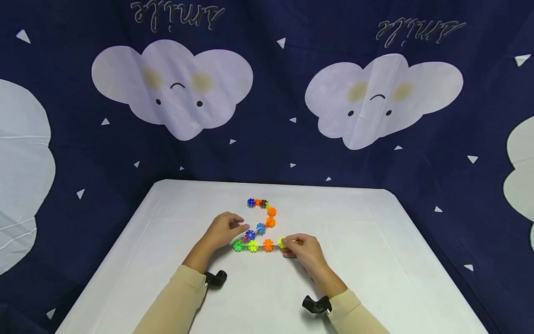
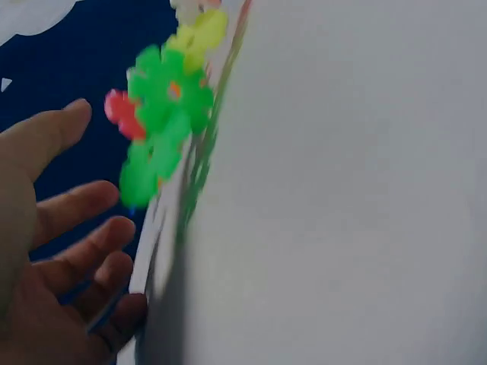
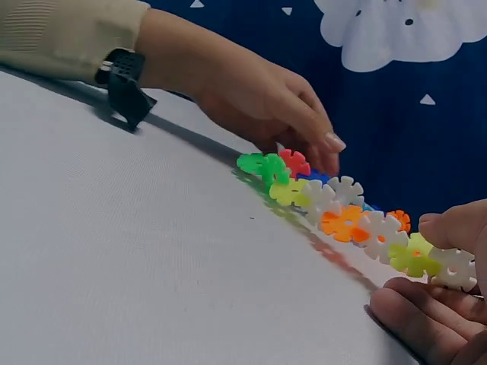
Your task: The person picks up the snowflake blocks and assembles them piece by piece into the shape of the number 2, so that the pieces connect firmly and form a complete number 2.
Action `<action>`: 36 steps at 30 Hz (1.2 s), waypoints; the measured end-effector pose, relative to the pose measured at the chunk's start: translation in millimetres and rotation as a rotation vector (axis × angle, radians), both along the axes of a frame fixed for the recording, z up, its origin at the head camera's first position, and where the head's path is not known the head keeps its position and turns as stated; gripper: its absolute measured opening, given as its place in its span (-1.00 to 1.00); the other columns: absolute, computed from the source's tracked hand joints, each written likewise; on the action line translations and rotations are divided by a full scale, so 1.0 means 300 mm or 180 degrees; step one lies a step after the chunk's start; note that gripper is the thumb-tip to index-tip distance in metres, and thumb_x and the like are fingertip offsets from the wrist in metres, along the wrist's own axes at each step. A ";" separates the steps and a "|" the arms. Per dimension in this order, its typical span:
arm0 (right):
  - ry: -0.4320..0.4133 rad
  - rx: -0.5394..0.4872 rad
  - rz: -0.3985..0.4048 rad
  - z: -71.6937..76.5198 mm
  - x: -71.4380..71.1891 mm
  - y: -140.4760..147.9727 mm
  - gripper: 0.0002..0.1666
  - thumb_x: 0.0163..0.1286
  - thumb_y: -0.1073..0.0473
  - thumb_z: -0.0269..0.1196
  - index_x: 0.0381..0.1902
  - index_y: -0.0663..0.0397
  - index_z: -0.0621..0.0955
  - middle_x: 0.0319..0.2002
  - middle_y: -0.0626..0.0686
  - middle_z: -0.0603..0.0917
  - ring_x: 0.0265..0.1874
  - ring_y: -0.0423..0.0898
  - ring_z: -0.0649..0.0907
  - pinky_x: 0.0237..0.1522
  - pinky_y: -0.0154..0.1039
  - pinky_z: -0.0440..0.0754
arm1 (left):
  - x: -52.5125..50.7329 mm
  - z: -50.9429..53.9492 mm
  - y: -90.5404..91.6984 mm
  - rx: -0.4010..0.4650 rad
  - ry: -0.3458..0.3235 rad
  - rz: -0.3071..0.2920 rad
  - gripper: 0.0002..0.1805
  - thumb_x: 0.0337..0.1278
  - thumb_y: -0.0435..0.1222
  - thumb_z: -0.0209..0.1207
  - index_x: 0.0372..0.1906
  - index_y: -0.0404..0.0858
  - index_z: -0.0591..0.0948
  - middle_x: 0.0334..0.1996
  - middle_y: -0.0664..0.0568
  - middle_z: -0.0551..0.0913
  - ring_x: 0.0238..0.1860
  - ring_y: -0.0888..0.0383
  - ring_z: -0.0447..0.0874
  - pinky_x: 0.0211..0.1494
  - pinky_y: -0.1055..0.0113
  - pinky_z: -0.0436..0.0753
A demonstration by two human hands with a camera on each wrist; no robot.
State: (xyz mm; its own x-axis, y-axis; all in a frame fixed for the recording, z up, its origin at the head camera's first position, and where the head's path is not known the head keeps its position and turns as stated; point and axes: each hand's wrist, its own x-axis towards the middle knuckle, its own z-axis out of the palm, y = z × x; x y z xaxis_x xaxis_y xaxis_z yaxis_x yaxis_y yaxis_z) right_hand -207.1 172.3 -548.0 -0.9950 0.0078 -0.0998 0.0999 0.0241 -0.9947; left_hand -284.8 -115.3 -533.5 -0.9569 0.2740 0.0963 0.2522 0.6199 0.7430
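A chain of interlocking plastic snowflake discs (image 1: 268,245) lies on the white table, bent into a shape like a figure 2. Its discs are green, yellow, orange, blue, red and white. At the right end of its bottom row, my right hand (image 1: 306,253) pinches the last discs between thumb and fingers; a white disc (image 3: 454,269) and a yellow-green disc (image 3: 415,256) show there. My left hand (image 1: 223,230) hovers beside the bend at lower left, fingers loosely curved and holding nothing. Near its fingertips are the green discs (image 2: 169,91) and a red disc (image 2: 123,114).
The white tabletop (image 1: 359,222) spreads around the chain. Behind it hangs a dark blue cloth (image 1: 267,153) printed with white clouds and small triangles. Each wrist wears a black camera mount, one on the left (image 1: 216,279) and one on the right (image 1: 317,305).
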 end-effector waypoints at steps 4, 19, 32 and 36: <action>0.0095 0.0383 -0.0032 0.006 0.006 0.006 -0.76 0.41 0.17 0.48 -0.15 0.28 0.78 -0.37 0.16 0.78 -0.50 0.02 0.76 -0.40 -0.17 0.79 | -0.072 0.013 -0.004 0.0004 0.0002 -0.0220 -0.41 0.33 0.04 0.40 0.28 -0.25 0.66 0.28 -0.14 0.61 0.35 -0.16 0.49 0.44 -0.12 0.41; 0.1163 0.1869 -0.0150 -0.015 0.017 0.004 -0.89 0.34 0.12 0.54 -0.33 0.01 0.84 -0.45 -0.16 0.70 -0.50 -0.22 0.64 -0.41 -0.27 0.60 | -0.222 0.081 0.051 -0.0799 -0.0679 -0.0632 0.00 0.34 0.17 0.33 0.71 0.01 0.14 0.67 -0.09 0.07 0.62 -0.17 -0.01 0.56 -0.30 0.06; 0.1449 0.2126 -0.0132 -0.025 0.017 -0.015 -0.82 0.28 0.19 0.57 -0.46 0.01 0.76 -0.44 -0.13 0.61 -0.48 -0.20 0.57 -0.40 -0.23 0.59 | -0.170 0.086 -0.020 -0.0758 -0.0701 -0.0709 -0.06 0.32 0.16 0.35 0.66 -0.06 0.27 0.57 -0.08 0.30 0.57 -0.12 0.16 0.56 -0.20 0.15; 0.1446 0.2138 -0.0162 -0.023 0.017 -0.010 -0.82 0.28 0.21 0.57 -0.45 0.04 0.76 -0.43 -0.11 0.62 -0.48 -0.19 0.57 -0.41 -0.22 0.59 | -0.159 0.083 -0.026 -0.0719 -0.0726 -0.0640 -0.03 0.29 0.17 0.38 0.67 -0.04 0.25 0.61 -0.09 0.24 0.59 -0.13 0.11 0.57 -0.21 0.13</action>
